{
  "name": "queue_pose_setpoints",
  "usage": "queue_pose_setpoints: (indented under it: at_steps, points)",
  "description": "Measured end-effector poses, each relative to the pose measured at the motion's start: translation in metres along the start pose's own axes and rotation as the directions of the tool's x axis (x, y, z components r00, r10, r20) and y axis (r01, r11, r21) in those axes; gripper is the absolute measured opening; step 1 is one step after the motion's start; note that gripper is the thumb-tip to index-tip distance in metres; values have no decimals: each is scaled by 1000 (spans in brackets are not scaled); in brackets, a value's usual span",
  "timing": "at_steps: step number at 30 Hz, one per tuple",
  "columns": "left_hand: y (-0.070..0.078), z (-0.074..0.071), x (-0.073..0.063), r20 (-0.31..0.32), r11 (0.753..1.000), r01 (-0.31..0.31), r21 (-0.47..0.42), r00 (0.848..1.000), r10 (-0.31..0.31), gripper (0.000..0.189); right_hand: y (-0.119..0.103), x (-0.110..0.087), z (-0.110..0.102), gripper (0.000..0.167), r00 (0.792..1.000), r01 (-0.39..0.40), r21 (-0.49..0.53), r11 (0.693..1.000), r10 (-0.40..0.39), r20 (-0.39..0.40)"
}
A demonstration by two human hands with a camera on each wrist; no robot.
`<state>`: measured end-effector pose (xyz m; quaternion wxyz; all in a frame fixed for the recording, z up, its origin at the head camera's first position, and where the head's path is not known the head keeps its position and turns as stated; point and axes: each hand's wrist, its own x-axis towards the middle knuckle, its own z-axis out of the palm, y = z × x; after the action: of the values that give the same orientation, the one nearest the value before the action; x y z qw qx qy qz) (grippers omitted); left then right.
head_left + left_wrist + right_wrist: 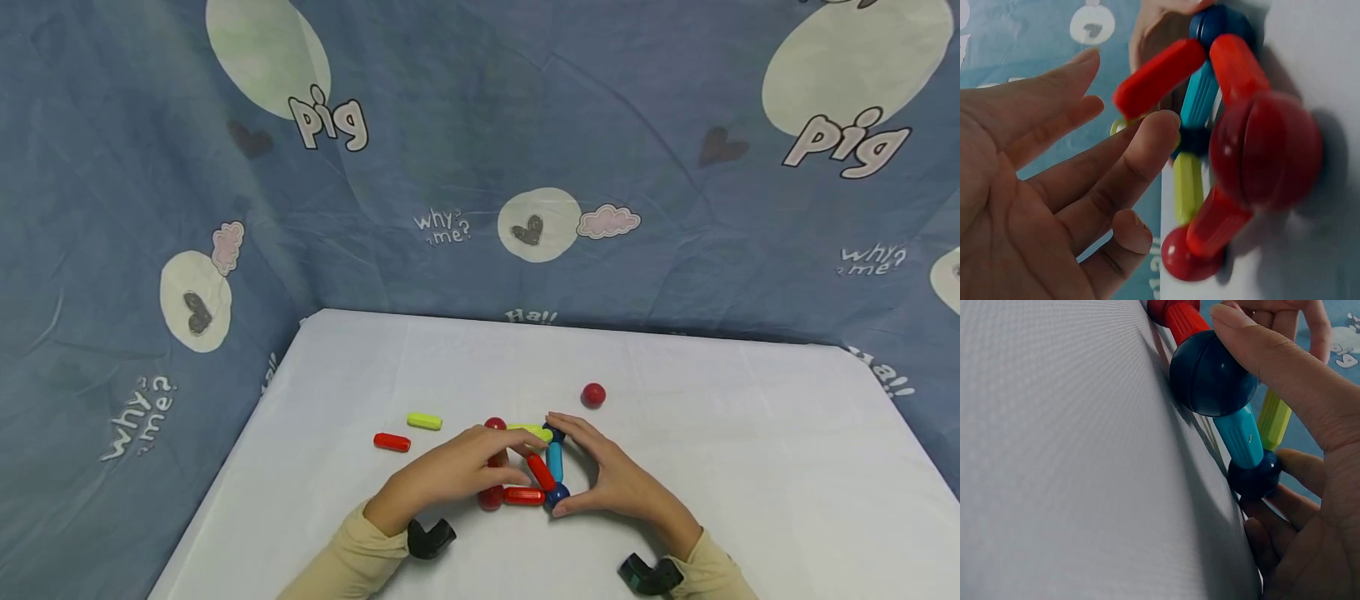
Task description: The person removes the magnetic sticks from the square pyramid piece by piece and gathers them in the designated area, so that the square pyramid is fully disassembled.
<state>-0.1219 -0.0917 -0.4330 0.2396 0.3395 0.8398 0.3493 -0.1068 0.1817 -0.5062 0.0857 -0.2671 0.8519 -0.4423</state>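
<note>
Your right hand (611,475) has the frame (554,461) pinched: thumb on the near blue ball (1213,374), other fingers on the far blue ball (1254,475), cyan rod (1240,439) bridging the two inside that grip. Frame sits on the tabletop (750,467), between your two hands.

Your left hand (468,467) is loose, fingers extended and spread, reaching over the frame's left side. A slanted red rod (1161,76) sticks up off the near blue ball, free end just beside your left fingertips. A raised yellow rod (1274,422) comes off the far blue ball, partly behind your left fingers; can't tell if they touch it.

Under your left hand: near red ball (491,498) and far red ball (1191,253), joined by a side red rod (1217,222). Near red rod (524,497) runs from there toward your right thumb; far yellow rod (1188,187) runs toward your right fingertips.

Loose parts: short yellow rod (424,422) and spare red rod (392,442) beyond your left fingers, off to their left; spare red ball (593,395) just beyond your right fingertips.
</note>
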Motion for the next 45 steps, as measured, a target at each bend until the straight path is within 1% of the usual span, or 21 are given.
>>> queue_pose_setpoints:
  at_steps: [4, 7, 10, 19, 24, 31, 38, 45]
  points:
    - [4, 4, 4, 4, 1000, 9, 4, 1000, -9, 38, -1, -1, 0, 108, 1000, -5, 4, 1000, 5, 2]
    - [4, 6, 4, -10, 1000, 30, -3, 999, -30, 32, -1, 0, 0, 107, 1000, -17, 7, 1000, 17, 4]
    - [3, 8, 5, -25, 999, 39, -4, 999, -39, 29, -2, 0, 0, 106, 1000, -26, 9, 1000, 26, 7]
    - [2, 14, 10, -77, 999, 31, 15, 997, -30, 25, -2, -1, 0, 106, 999, -36, 4, 999, 36, 6]
    - [2, 16, 10, -96, 999, 32, 6, 995, -32, 22, -2, 0, 0, 107, 1000, -23, 5, 1000, 23, 5]
    - [-1, 16, 10, -104, 999, 24, -37, 994, -28, 21, -2, -1, -1, 108, 1000, -27, 5, 1000, 27, 6]
    - [-3, 15, 10, -111, 994, 33, -101, 993, -44, 16, -1, -2, 0, 107, 1000, -26, 0, 1000, 26, 2]
    - [-6, 16, 10, -122, 991, 44, -127, 991, -60, 15, -1, -1, 0, 107, 1000, -24, -4, 1000, 24, 2]
